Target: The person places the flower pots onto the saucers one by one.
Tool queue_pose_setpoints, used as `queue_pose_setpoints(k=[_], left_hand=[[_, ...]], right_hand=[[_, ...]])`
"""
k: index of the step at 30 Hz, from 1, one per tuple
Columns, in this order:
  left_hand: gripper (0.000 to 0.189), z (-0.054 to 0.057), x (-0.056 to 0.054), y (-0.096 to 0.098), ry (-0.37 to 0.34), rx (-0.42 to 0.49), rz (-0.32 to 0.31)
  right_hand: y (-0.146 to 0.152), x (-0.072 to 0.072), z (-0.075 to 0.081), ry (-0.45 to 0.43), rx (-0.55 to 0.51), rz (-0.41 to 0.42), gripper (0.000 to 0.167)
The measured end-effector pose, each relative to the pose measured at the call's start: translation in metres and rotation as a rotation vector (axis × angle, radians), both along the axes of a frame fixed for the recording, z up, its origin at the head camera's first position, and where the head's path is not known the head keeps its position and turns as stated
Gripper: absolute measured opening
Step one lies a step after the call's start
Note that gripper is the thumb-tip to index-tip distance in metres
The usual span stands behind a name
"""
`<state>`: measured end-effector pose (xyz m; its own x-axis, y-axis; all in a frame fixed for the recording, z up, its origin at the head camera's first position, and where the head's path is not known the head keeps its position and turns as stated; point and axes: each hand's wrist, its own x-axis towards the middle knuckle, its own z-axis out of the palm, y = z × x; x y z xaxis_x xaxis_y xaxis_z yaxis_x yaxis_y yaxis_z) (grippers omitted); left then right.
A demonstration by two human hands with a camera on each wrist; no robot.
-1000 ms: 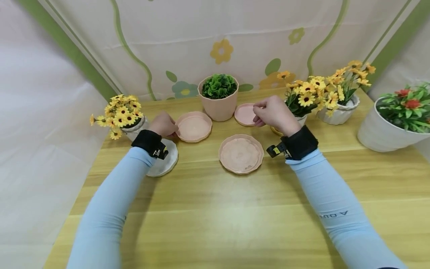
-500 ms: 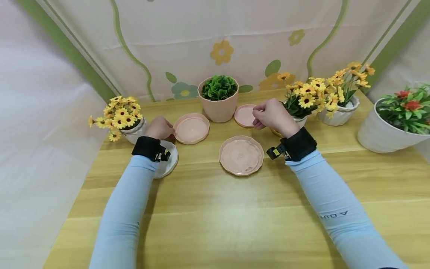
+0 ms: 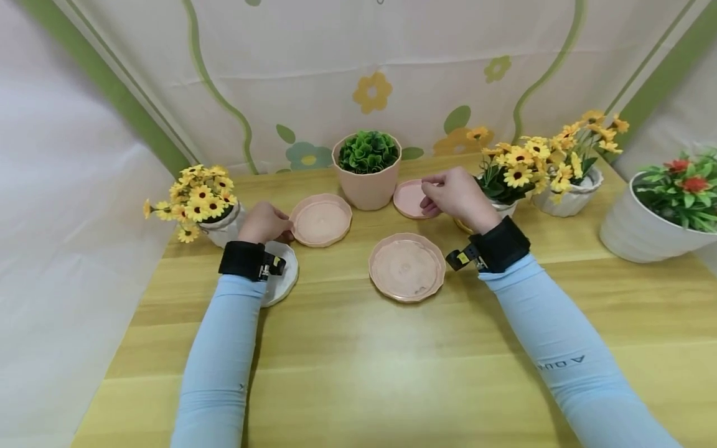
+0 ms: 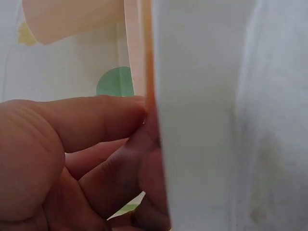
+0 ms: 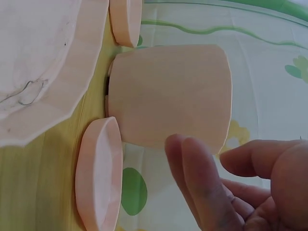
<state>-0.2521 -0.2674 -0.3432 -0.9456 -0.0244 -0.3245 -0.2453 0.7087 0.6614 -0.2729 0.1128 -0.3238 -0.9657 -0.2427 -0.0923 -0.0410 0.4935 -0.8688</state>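
Observation:
My left hand [image 3: 264, 224] pinches the left rim of a round pink saucer [image 3: 322, 220] between thumb and fingers. In the left wrist view the fingertips meet at the saucer's edge [image 4: 136, 48]. A white saucer [image 3: 284, 280] lies beneath my left wrist, partly hidden by it. Over the right side of a small pink saucer [image 3: 407, 198] is my right hand [image 3: 458, 198], its fingers loosely bent. The right wrist view shows a gap between thumb and fingers with nothing in it. A larger pink saucer [image 3: 407, 267] rests on the table between my arms.
A pink pot with a green plant [image 3: 366, 186] stands at the back between two pink saucers. Yellow-flowered white pots stand at left [image 3: 224, 225] and right [image 3: 568, 200]. A large white pot [image 3: 644, 233] with red flowers is at far right, with a printed curtain [image 3: 313, 74] behind.
My left hand has shifted the pink saucer slightly left, away from the pink pot. The right hand stays nearly still. The head view has tilted up a little.

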Motion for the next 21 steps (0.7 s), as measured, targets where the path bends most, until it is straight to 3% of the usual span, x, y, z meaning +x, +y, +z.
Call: queue_pose_setpoints(k=[13,21], left_hand=[[0.025,-0.003,-0.004,-0.003,0.005,0.007,0.033],[0.026,-0.004,-0.004,-0.004,-0.021,0.052,0.063]], right_hand=[[-0.018,-0.012,0.008,0.007,-0.165,-0.001,0.048],[-0.025,-0.027,0.012,-0.098,-0.178,0.019,0.05]])
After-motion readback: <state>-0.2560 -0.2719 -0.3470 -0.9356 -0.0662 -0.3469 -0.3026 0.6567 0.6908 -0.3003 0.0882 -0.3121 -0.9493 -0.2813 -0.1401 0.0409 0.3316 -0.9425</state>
